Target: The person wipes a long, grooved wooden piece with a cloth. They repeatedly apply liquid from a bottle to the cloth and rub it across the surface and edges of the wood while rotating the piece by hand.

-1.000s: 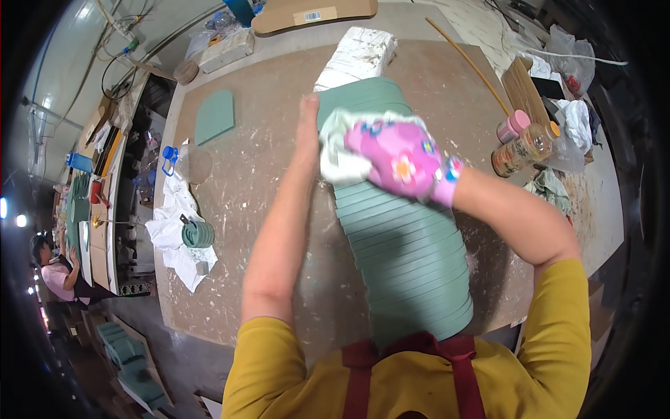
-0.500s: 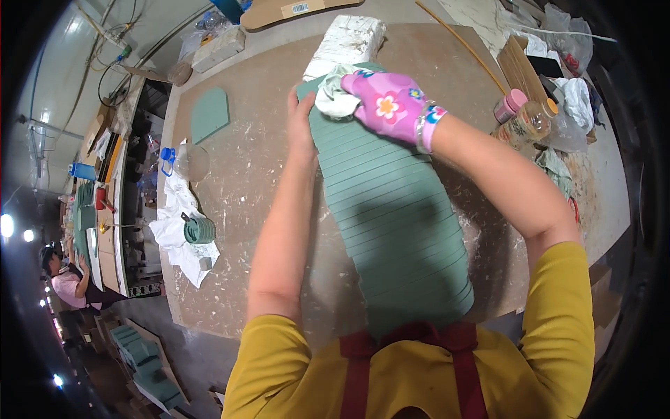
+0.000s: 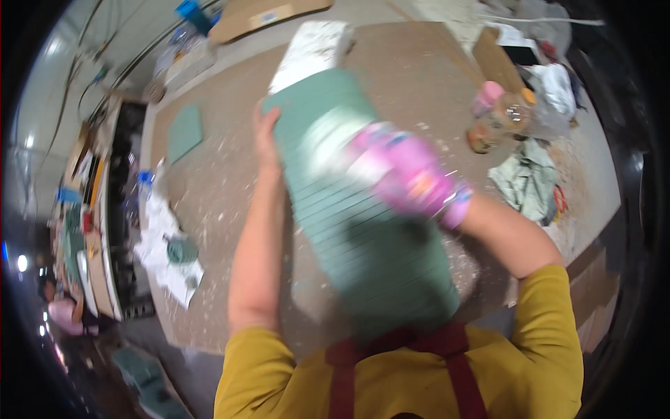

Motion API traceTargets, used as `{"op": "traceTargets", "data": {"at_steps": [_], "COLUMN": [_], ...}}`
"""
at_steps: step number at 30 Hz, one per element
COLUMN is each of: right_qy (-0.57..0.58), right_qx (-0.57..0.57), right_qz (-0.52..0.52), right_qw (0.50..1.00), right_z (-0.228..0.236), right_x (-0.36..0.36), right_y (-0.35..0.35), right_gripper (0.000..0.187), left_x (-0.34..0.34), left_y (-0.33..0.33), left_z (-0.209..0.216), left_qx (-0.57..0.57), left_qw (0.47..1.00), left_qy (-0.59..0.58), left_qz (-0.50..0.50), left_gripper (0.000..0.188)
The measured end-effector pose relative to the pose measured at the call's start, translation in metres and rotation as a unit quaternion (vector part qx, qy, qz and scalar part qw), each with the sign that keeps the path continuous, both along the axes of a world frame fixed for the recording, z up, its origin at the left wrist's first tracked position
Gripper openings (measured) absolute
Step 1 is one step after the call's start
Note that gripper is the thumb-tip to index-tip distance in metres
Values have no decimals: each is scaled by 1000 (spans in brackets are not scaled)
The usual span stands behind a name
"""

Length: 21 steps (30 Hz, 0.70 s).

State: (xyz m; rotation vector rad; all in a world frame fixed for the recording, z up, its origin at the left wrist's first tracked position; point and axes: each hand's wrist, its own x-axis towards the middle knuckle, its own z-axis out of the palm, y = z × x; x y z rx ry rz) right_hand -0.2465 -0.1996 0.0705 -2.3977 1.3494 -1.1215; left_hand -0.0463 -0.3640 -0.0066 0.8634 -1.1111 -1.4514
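A long green board (image 3: 317, 98) with grooves across it slants from the far middle toward my body. Its far end lies against or on a white block (image 3: 310, 52); the contact between them is hidden. My left hand (image 3: 266, 136) grips the board's left edge near the far end, thumb on top and the other fingers mostly hidden. In a pink flowered glove, my right hand (image 3: 408, 171) presses a pale cloth (image 3: 335, 143) onto the board's upper face. Motion blurs both glove and cloth.
A small green panel (image 3: 185, 133) lies at the far left of the table (image 3: 216, 202). Nearer sit a green ringed container (image 3: 181, 250) and a white rag (image 3: 157, 234). Bottles (image 3: 516, 112) and a crumpled pale cloth (image 3: 527, 174) stand right. A person (image 3: 66, 311) works beyond the left side.
My right hand has drawn the cloth from the board's far end toward me. My left hand keeps its hold on the edge. The whole view has shifted slightly.
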Motion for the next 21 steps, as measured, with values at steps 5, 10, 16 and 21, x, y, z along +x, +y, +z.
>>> {"op": "traceTargets", "data": {"at_steps": [5, 10, 16, 21], "right_qy": [111, 32, 96, 12], "right_qx": [104, 132, 13, -44], "right_qz": [-29, -58, 29, 80], "right_qw": [988, 989, 995, 996], "right_z": [33, 20, 5, 28], "right_x": [19, 11, 32, 36], "right_y": [-1, 16, 19, 32], "right_gripper": [30, 29, 24, 21], "left_x": [13, 20, 36, -35], "left_y": [2, -4, -27, 34], "left_z": [-1, -13, -1, 87], "left_qx": [10, -4, -242, -291], "left_qw": [1000, 998, 920, 659], "left_qy": [-5, 38, -307, -691], "left_qz": [-19, -59, 20, -66], "left_gripper": [54, 57, 53, 55]}}
